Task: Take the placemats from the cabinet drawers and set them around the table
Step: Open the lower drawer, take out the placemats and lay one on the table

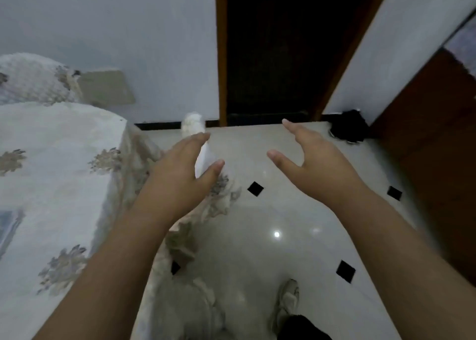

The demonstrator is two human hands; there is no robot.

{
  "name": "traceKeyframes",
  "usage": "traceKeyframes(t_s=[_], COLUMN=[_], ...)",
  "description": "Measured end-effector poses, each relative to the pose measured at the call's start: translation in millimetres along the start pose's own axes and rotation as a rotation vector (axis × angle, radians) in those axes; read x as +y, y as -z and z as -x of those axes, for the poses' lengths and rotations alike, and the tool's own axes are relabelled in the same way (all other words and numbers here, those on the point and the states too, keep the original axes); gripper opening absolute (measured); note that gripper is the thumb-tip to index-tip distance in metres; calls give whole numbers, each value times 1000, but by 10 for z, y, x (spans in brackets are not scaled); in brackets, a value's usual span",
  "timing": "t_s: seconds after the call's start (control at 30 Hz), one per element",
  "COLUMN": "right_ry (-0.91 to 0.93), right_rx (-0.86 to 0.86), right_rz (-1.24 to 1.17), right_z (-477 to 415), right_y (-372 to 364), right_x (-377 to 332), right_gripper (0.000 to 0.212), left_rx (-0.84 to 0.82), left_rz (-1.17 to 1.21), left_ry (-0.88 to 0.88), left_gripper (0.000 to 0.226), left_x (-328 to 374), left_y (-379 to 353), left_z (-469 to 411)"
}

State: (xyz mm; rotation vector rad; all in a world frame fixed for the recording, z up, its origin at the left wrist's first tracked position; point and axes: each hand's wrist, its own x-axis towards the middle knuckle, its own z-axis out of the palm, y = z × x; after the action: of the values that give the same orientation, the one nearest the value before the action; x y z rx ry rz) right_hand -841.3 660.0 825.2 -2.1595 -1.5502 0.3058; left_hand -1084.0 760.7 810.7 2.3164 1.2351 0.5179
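Beside the table point(56, 133), my left hand point(175, 177) and right hand point(319, 164) are both spread, holding nothing. One beige placemat point(105, 87) (so I judge) lies at the far edge. Drawers unseen; I want both hands free for the pull.

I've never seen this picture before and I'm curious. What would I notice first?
The left hand and right hand reach out in the middle, both open and holding nothing, above the shiny pale floor with small black diamonds. On the left lies a white flowered tablecloth, and straight ahead stands a dark doorway.
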Motion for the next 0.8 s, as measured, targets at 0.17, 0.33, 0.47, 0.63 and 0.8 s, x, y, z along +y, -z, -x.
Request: traceKeyframes(t_s=[0.17,0.33,0.47,0.63,0.8], right_ry=[-299,-537,-657,-806,-957], right_rx=[122,265,366,485,588], right_rz=[-1,-18,-5,-23,-76], right_z=[640,1435,1965,2606,3190], right_y=[656,1268,1670,2138,2451], right_x=[1147,2207,2878,3527,4044], right_gripper=[79,77,77,79,79], left_rx=[-180,-316,-413,-526,-597], left_rz=[14,25,44,99,128], left_ry=[-235,-468,-623,-785,-937], left_gripper=[66,63,65,65,65], left_x=[1217,2549,3542,4592,5410], left_y=[-822,-1680,-2299,-2916,-3465], left_z=[-447,-624,-603,-473,-367])
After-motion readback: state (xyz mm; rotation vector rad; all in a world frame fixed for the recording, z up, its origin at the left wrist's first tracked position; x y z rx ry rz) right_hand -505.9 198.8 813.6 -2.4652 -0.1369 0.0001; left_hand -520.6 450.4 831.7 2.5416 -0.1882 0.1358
